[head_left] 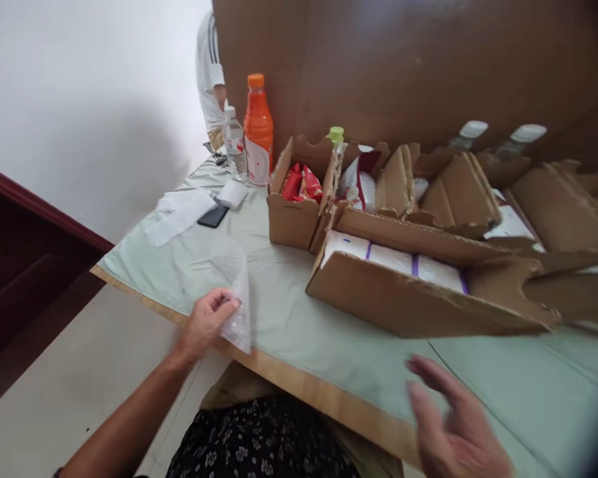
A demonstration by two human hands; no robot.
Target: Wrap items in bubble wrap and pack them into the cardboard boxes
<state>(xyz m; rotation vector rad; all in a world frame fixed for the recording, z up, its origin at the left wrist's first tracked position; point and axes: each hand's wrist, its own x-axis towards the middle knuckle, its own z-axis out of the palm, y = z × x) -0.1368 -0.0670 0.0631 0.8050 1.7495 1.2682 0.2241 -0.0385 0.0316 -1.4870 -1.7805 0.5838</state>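
Note:
My left hand pinches the edge of a clear bubble wrap bag close to the front edge of the table. The bag looks flat, and its far end lies against the green tablecloth. Slightly blurred, my right hand is held over the front of the table with thumb and fingers apart and nothing in it. Nearest to it is a long open cardboard box, which holds a row of white packs with purple bands.
Behind stand more cardboard boxes, one with red snack packets. An orange bottle and a water bottle stand at the back left. A black phone lies beside white sheets. Another person's sleeve shows behind.

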